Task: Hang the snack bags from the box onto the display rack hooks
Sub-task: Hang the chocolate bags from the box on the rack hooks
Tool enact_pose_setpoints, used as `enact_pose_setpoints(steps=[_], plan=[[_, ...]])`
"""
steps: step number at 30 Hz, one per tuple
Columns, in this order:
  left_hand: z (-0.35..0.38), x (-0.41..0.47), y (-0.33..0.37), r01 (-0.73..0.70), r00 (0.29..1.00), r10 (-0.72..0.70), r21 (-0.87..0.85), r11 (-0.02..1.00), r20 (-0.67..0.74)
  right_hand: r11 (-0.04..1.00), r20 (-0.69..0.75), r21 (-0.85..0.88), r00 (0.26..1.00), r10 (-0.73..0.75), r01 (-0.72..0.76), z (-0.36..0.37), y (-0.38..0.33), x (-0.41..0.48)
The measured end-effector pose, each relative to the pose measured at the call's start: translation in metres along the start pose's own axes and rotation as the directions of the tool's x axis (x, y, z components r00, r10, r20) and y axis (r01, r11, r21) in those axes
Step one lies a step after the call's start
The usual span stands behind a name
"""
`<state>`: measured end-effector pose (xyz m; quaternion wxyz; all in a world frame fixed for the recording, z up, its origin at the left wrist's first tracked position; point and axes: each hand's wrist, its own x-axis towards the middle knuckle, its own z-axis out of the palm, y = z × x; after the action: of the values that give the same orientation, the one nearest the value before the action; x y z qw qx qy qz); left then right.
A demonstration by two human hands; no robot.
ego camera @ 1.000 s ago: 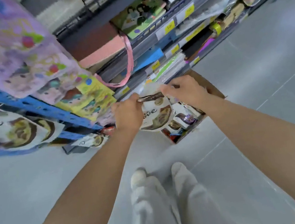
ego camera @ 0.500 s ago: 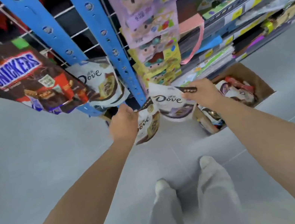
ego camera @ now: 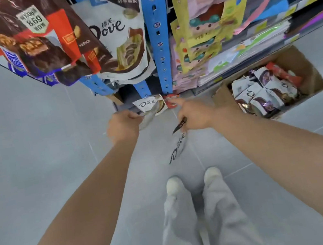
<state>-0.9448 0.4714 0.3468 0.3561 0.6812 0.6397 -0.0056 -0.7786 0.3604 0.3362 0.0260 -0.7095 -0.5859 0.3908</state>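
Observation:
My left hand pinches a white Dove snack bag by its edge, low at the foot of the blue display rack. My right hand grips the dark top strip of a second Dove bag, which hangs below the hand, seen nearly edge-on. Its index finger reaches forward to a red-edged bag beside the left hand's bag. The open cardboard box sits on the floor to the right and holds several more bags.
A Snickers bag and a large Dove bag hang on the rack at upper left. Pastel packets hang to the right, in front of grey store shelves. My feet stand on grey floor tiles.
Both hands have dropped toward the bottom of the rack. The right hand's bag, held up flat before, now dangles under the hand. The left hand's bag has come up in front of the rack's foot.

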Motion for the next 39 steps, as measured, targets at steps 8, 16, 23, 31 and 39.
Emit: enact_pose_setpoints(steps=[8, 16, 23, 31, 39], plan=[[0.076, 0.047, -0.026, -0.139, 0.987, 0.122, 0.173, 0.975, 0.106, 0.971, -0.142, 0.225, 0.983, 0.119, -0.085, 0.061, 0.024, 0.078], [0.140, 0.123, -0.043, 0.088, 0.996, -0.089, 0.035, 0.995, 0.019, 0.980, -0.172, 0.176, 0.978, 0.121, -0.090, 0.093, 0.065, 0.157], [0.169, 0.180, -0.045, -0.026, 0.986, 0.033, 0.039, 0.999, -0.165, 0.976, -0.219, 0.206, 0.969, 0.111, -0.065, 0.107, 0.090, 0.216], [0.184, 0.224, -0.032, -0.067, 0.952, 0.085, 0.070, 0.995, -0.294, 0.963, -0.378, 0.266, 0.915, 0.142, -0.039, 0.115, 0.122, 0.249], [0.201, 0.235, -0.024, -0.093, 0.937, 0.084, -0.009, 0.996, -0.340, 0.929, -0.440, 0.368, 0.874, 0.205, -0.033, 0.120, 0.133, 0.258]])
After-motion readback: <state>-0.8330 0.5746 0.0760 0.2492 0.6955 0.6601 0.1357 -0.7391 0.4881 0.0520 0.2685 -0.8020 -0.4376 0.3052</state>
